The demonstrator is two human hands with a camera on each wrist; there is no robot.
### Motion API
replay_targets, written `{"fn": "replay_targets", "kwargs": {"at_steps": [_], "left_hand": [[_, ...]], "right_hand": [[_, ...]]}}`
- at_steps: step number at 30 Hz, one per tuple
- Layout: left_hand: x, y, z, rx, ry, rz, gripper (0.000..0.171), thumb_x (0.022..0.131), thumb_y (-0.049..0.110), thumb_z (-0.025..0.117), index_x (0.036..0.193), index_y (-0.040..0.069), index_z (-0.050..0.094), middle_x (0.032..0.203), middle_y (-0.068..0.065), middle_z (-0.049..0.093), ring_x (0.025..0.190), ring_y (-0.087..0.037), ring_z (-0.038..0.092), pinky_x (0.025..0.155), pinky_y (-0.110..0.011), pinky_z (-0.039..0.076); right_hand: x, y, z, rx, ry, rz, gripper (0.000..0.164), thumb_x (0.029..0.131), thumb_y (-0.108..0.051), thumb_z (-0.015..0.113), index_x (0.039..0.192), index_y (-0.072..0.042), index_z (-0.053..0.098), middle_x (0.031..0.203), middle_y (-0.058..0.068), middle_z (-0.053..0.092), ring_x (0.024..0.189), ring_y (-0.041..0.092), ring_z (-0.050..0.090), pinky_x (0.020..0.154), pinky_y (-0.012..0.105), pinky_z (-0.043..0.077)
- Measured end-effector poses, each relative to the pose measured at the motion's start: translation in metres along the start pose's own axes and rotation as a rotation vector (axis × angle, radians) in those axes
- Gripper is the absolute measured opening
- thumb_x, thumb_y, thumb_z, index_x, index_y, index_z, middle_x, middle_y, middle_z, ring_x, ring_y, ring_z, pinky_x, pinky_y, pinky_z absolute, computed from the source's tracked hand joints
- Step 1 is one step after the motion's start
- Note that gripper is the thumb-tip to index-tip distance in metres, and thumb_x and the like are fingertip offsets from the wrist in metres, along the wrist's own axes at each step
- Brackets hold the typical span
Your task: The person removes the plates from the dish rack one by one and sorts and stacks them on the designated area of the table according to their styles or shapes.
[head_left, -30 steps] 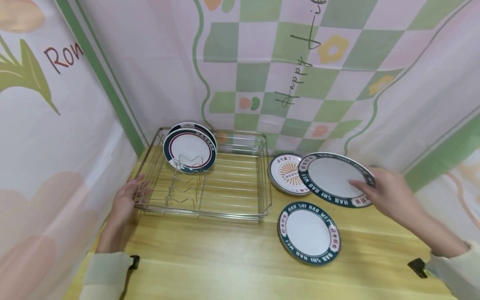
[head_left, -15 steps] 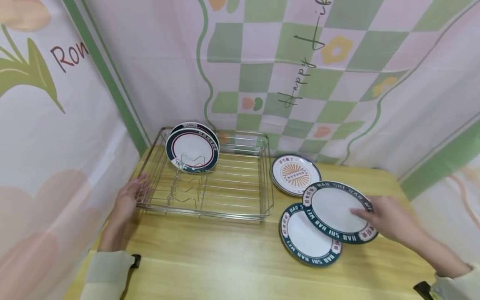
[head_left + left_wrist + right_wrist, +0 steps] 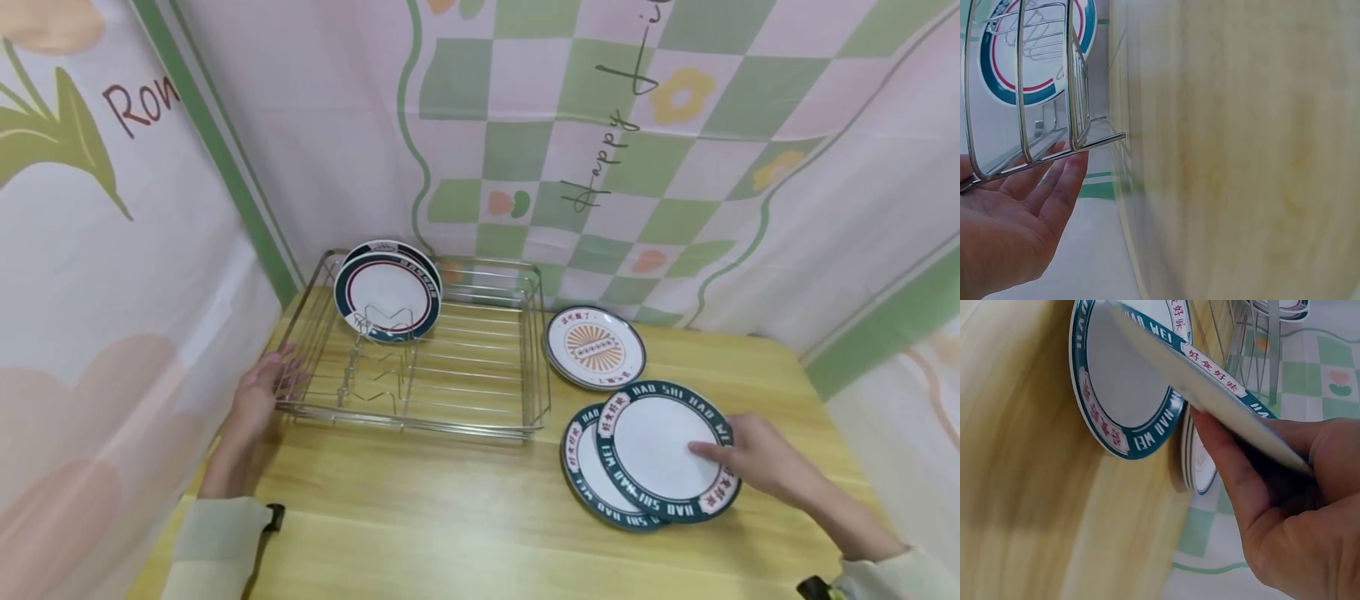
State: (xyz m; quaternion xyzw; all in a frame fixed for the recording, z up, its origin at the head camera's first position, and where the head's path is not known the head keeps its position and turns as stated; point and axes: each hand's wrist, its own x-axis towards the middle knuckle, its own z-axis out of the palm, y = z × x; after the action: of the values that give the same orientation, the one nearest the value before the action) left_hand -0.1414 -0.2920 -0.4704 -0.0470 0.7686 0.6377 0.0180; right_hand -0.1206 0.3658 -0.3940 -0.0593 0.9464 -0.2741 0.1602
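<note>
My right hand point(image 3: 765, 454) pinches a white plate point(image 3: 660, 442) by its right edge, thumb on its face and fingers underneath. This plate has a dark green rim with white lettering. It overlaps a matching plate point(image 3: 588, 471) lying on the table; the right wrist view shows it tilted above that one. My left hand point(image 3: 258, 387) holds the left side of a wire dish rack point(image 3: 1071, 75), its fingers behind the bottom bar. Two round plates point(image 3: 386, 292) with dark rims stand upright in the rack's back left part.
Small white plates point(image 3: 581, 346) with an orange sunburst are stacked right of the rack. A patterned cloth point(image 3: 525, 150) hangs behind the wooden table point(image 3: 420, 517), and more cloth closes off both sides.
My right hand has brought its plate toward me and down, from beside the small plates to over the matching plate. My left hand has stayed at the rack.
</note>
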Motion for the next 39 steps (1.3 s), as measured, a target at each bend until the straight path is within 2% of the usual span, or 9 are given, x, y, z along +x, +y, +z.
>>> {"fn": "replay_targets", "kwargs": {"at_steps": [5, 10, 14, 20, 27, 35, 39], "left_hand": [[0.001, 0.0, 0.0, -0.009, 0.002, 0.01, 0.057, 0.118, 0.03, 0.018, 0.164, -0.004, 0.024, 0.171, -0.023, 0.026, 0.115, 0.005, 0.062, 0.097, -0.018, 0.055], [0.001, -0.001, 0.0, -0.01, 0.006, 0.012, 0.056, 0.118, 0.028, 0.018, 0.164, -0.004, 0.024, 0.171, -0.023, 0.026, 0.118, 0.001, 0.063, 0.099, -0.018, 0.055], [0.001, -0.001, -0.001, -0.006, 0.002, 0.012, 0.057, 0.118, 0.03, 0.018, 0.165, -0.002, 0.024, 0.172, -0.021, 0.025, 0.122, -0.003, 0.061, 0.1, -0.018, 0.054], [-0.001, -0.001, -0.001, 0.004, 0.008, 0.017, 0.059, 0.118, 0.033, 0.017, 0.165, -0.002, 0.025, 0.167, -0.028, 0.033, 0.116, 0.003, 0.062, 0.096, -0.018, 0.056], [0.001, -0.002, -0.001, 0.012, 0.002, 0.015, 0.062, 0.118, 0.036, 0.016, 0.165, -0.003, 0.024, 0.166, -0.03, 0.033, 0.123, -0.005, 0.062, 0.097, -0.019, 0.056], [0.0, -0.002, -0.001, 0.008, 0.01, 0.016, 0.06, 0.118, 0.034, 0.017, 0.165, -0.003, 0.025, 0.166, -0.03, 0.033, 0.118, 0.001, 0.062, 0.097, -0.018, 0.055], [0.0, -0.001, -0.001, 0.001, 0.011, 0.006, 0.059, 0.118, 0.033, 0.017, 0.165, -0.002, 0.025, 0.166, -0.029, 0.033, 0.119, 0.001, 0.062, 0.097, -0.019, 0.056]], "right_hand": [[0.005, 0.006, 0.007, 0.052, -0.016, 0.09, 0.03, 0.102, -0.02, 0.071, 0.105, 0.009, 0.067, 0.072, 0.005, 0.069, 0.063, 0.019, 0.066, 0.059, 0.028, 0.057], [0.008, 0.013, 0.015, 0.092, -0.013, 0.124, 0.042, 0.102, -0.022, 0.072, 0.117, 0.016, 0.062, 0.077, 0.005, 0.071, 0.069, 0.021, 0.068, 0.063, 0.028, 0.059], [0.008, 0.019, 0.023, 0.118, -0.001, 0.14, 0.049, 0.101, -0.024, 0.073, 0.122, 0.018, 0.061, 0.078, 0.005, 0.071, 0.069, 0.02, 0.069, 0.063, 0.028, 0.06], [0.008, 0.027, 0.031, 0.118, 0.022, 0.142, 0.051, 0.099, -0.026, 0.076, 0.12, 0.019, 0.062, 0.077, 0.005, 0.071, 0.067, 0.019, 0.067, 0.063, 0.027, 0.059], [0.007, 0.032, 0.039, 0.137, 0.027, 0.18, 0.058, 0.097, -0.029, 0.077, 0.123, 0.02, 0.059, 0.074, 0.005, 0.071, 0.065, 0.02, 0.068, 0.06, 0.029, 0.06], [0.008, 0.037, 0.047, 0.094, 0.045, 0.206, 0.051, 0.096, -0.036, 0.079, 0.112, 0.011, 0.067, 0.07, 0.004, 0.069, 0.063, 0.019, 0.066, 0.054, 0.028, 0.056], [0.009, 0.039, 0.049, 0.053, 0.052, 0.204, 0.056, 0.095, -0.042, 0.079, 0.113, 0.01, 0.068, 0.069, 0.002, 0.069, 0.062, 0.018, 0.066, 0.055, 0.028, 0.055]]}}
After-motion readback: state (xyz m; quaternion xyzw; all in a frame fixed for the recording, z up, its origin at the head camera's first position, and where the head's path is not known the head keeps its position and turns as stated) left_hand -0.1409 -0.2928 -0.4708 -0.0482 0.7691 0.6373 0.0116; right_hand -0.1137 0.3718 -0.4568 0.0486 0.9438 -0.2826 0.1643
